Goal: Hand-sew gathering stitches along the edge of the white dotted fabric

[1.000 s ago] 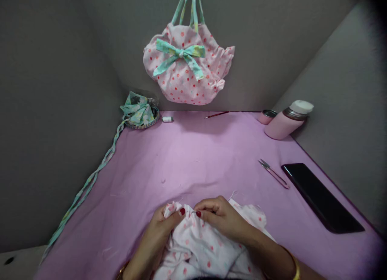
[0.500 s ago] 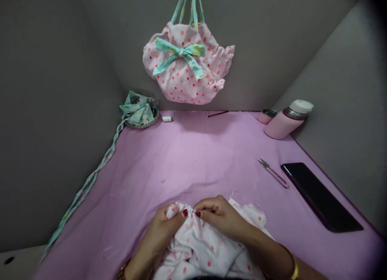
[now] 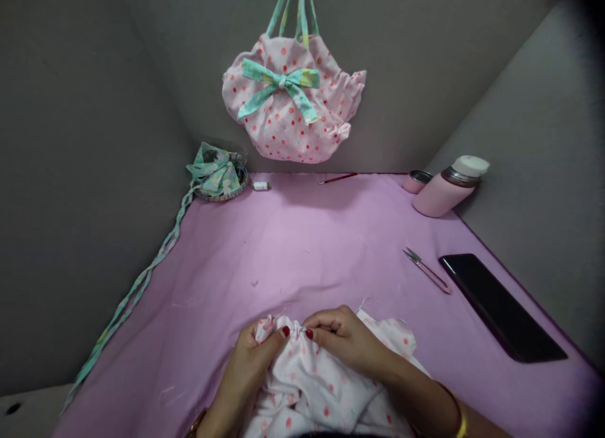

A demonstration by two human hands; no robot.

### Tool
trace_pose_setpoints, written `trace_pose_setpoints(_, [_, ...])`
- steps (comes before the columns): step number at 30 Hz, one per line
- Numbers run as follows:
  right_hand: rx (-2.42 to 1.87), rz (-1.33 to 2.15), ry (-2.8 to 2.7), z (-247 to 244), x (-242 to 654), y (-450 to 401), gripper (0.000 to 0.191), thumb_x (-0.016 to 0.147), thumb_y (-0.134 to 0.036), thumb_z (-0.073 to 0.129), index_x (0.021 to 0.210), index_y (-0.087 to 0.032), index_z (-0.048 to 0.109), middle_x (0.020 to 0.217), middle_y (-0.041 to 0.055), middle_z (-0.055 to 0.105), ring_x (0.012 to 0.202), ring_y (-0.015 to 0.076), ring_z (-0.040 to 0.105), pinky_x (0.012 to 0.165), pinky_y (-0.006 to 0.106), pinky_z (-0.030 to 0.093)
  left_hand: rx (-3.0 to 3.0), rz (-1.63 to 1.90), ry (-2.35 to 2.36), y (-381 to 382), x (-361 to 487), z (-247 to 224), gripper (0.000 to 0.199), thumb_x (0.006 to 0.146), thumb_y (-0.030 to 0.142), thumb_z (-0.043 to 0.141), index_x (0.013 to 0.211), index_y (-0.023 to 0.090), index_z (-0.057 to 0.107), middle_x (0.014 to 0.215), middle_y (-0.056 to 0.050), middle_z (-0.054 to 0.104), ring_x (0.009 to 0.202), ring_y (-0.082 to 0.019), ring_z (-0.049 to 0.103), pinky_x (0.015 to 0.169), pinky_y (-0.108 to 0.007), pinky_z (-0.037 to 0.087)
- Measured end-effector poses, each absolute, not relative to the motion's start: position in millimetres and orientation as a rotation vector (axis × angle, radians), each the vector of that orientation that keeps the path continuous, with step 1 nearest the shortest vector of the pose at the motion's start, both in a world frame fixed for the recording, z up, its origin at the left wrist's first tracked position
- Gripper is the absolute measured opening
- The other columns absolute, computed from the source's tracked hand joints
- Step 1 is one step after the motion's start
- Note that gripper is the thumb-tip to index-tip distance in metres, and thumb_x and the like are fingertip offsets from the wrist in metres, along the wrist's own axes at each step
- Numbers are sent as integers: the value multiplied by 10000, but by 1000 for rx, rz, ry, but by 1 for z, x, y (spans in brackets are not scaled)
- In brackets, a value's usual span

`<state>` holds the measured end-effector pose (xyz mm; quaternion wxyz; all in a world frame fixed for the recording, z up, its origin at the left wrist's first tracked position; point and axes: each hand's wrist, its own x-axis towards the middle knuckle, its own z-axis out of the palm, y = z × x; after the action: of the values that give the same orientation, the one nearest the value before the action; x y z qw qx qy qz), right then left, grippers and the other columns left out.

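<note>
**Dotted cotton pinched at its gathered edge**

Pink-dotted white fabric (image 3: pixel 321 387) lies bunched at the near edge of the purple-covered bench (image 3: pixel 302 249), spilling toward the person's lap. Both hands meet at its top edge. The left hand (image 3: pixel 250 368) has thumb and forefinger closed on a small gathered tuft, and the right hand (image 3: pixel 347 340) pinches the fabric just beside it, fingers curled shut; whether a needle sits between them is too small to tell.

Compared with half a second ago, the left thumb has slid slightly outward, so a little more of the tuft shows above it, while the right hand has barely moved. The work seems to remain in one spot on the edge, a fine adjustment rather than a new hold.

Farther off lie thread snips (image 3: pixel 428 271) and a dark phone (image 3: pixel 503 309) to the right, with a pink flask (image 3: pixel 447 189) behind. A finished dotted bag (image 3: pixel 293 110) hangs on the back wall.
</note>
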<state>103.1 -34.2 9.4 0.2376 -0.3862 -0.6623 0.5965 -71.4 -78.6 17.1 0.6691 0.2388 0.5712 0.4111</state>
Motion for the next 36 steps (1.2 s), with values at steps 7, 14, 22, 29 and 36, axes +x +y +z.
trace_pose_setpoints(7, [-1109,1562,-1868,10,101,-34,216,803,-134,513,853,-156,722,692,15,676,594,109,558,551,185,396,1081,921,1529,-81,-74,16,181,726,234,565,566,175,505,505,58,423,477,-98,386,454,-197,316])
trace_pose_setpoints(14, [-1150,1509,-1902,6,99,-35,213,807,-153,501,841,-138,711,676,15,662,580,109,537,547,189,394,1563,878,1650,-89,-78,19,138,782,205,534,781,193,671,678,-19,665,610,-164,577,592,-237,409])
trace_pose_setpoints(22, [-1147,1480,-1937,10,99,-35,227,816,-150,495,871,-159,715,682,6,669,585,112,547,550,191,392,1716,900,1651,-87,-76,25,104,749,185,609,769,222,704,700,-35,707,646,-185,632,610,-230,412])
trace_pose_setpoints(29, [-1158,1482,-1874,10,98,-35,230,815,-145,499,888,-160,717,694,12,677,612,124,572,568,197,408,1430,934,1598,-85,-74,24,123,748,160,584,777,212,691,724,-26,701,667,-188,618,627,-231,429])
trace_pose_setpoints(36, [-1142,1573,-1763,8,99,-36,206,821,-182,515,865,-142,713,720,31,685,636,134,586,587,206,429,661,1034,1445,-79,-67,17,187,710,280,655,621,168,535,533,47,507,486,-106,456,478,-203,345])
